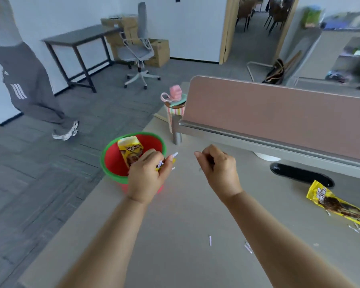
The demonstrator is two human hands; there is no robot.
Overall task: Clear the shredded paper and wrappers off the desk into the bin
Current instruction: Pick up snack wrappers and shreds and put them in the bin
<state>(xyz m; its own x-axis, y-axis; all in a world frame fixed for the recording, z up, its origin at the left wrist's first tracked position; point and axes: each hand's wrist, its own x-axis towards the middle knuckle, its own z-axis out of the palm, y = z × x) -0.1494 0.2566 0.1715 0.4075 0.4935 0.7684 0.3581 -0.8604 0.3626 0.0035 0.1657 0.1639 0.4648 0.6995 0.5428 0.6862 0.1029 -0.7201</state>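
A red bin with a green rim (110, 148) stands at the desk's left edge, a yellow wrapper (130, 150) upright inside it. My left hand (149, 173) hovers over the bin's near rim, its fingers curled round a bunch of paper shreds and a bit of yellow wrapper. Just right of the bin, my right hand (218, 165) hangs above the desk (175, 235) with fingers curled; nothing shows in it. A second yellow wrapper (337, 204) lies at the desk's right. Loose paper shreds (210, 240) lie near the front.
A pink divider panel (279, 113) runs along the desk's back. A striped bottle with a pink lid (175, 109) stands at its left end. A black oval grommet (299, 174) sits below the panel. A person (29, 80) walks on the floor to the left, near an office chair (139, 48).
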